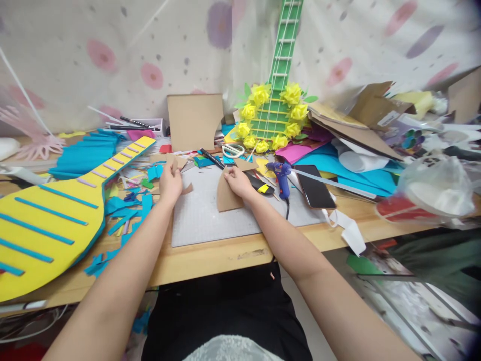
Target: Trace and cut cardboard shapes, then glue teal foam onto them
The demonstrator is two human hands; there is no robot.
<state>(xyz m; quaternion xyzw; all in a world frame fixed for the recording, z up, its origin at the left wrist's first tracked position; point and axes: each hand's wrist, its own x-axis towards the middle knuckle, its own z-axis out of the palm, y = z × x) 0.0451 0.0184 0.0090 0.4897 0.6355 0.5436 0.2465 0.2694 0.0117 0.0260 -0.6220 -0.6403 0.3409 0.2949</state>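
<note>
Nearest the person runs the front edge of the table (210,263), with a grey cutting mat (203,226) lying on it. Above the mat, the right hand (239,181) holds a curved cardboard piece (227,198) near its upper end, the fingers closed on it, the broad end pointing down toward the person. The piece should be light and fairly stiff, with little slip; its narrow end could crease under a hard pinch, so a flat grip on the wider part looks safer. The left hand (171,181), well apart from it, has its fingers drawn together on what appears to be a small cardboard scrap (180,163); how firmly cannot be told. A scrap that small probably bends or tears easily and suits a fingertip pinch. Just beyond the right hand lies a black-and-yellow cutter (266,188), then white-handled scissors (233,151); farther back stands a cardboard sheet (193,119).
</note>
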